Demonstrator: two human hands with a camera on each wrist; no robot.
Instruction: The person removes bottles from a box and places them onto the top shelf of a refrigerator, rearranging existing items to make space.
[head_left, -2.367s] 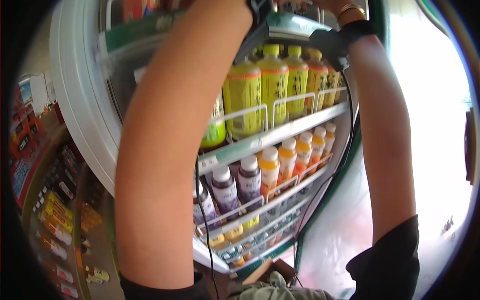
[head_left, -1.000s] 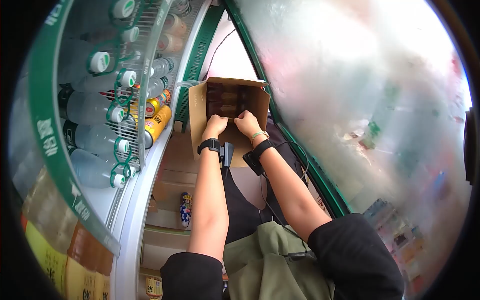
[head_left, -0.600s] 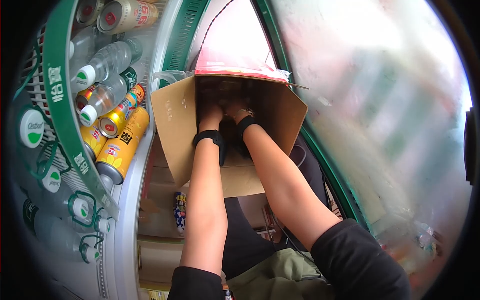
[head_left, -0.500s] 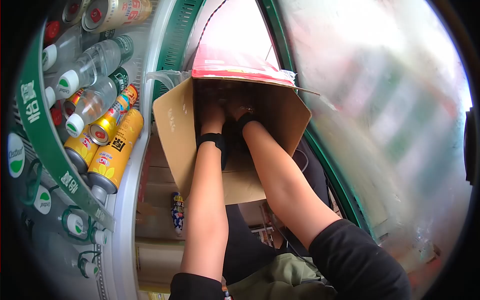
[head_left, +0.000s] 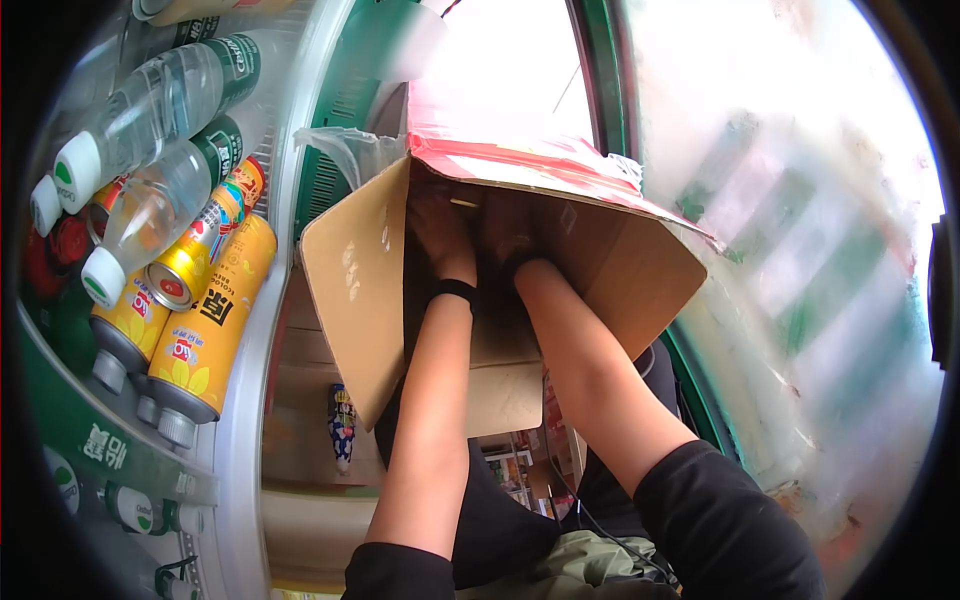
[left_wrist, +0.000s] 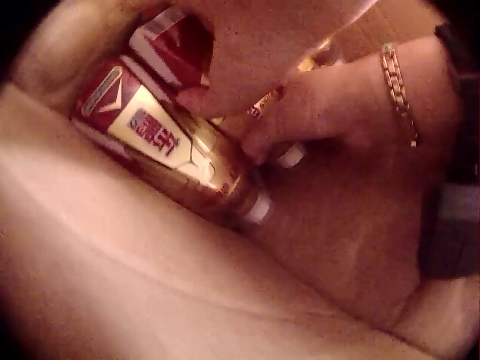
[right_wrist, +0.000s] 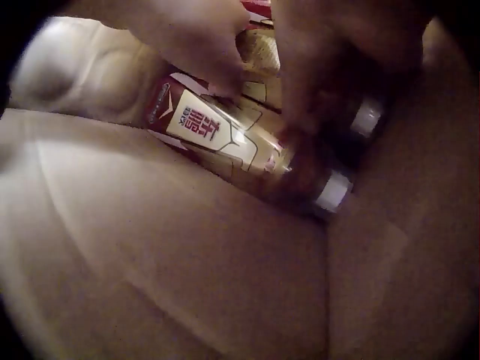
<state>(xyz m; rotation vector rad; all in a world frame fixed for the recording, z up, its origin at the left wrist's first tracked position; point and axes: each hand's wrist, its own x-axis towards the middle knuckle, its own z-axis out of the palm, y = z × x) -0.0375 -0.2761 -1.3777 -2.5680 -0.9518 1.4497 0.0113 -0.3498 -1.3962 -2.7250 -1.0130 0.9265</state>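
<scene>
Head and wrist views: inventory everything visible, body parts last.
Brown cardboard carton: 1, red-and-white outside, open, centre.
White-capped bottles with dark-red labels: at least 2, in carton.
White-framed fridge: 1, left.
Clear plastic bottles: several, green labels, fridge.
Cylindrical capped bottles: at least 2, yellow, fridge.
Pull-tab can: at least 1, yellow-red-blue, fridge.
Fogged glass door: 1, green-framed, right.
Patterned package: 1, blue-and-white, low, centre-left.
Crumpled cloth: 1, olive, bottom.
Chain bracelet: 1, gold, right wrist.
Wrist straps: 2, black, wrists.
Sleeves: 2, black, arms.
Left hand: 1, bare, in carton.
Right hand: 1, bare, in carton.

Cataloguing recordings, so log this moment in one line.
cardboard box: open; left hand: inside, by bottles; right hand: inside, by bottles; bottles: white-capped
</scene>
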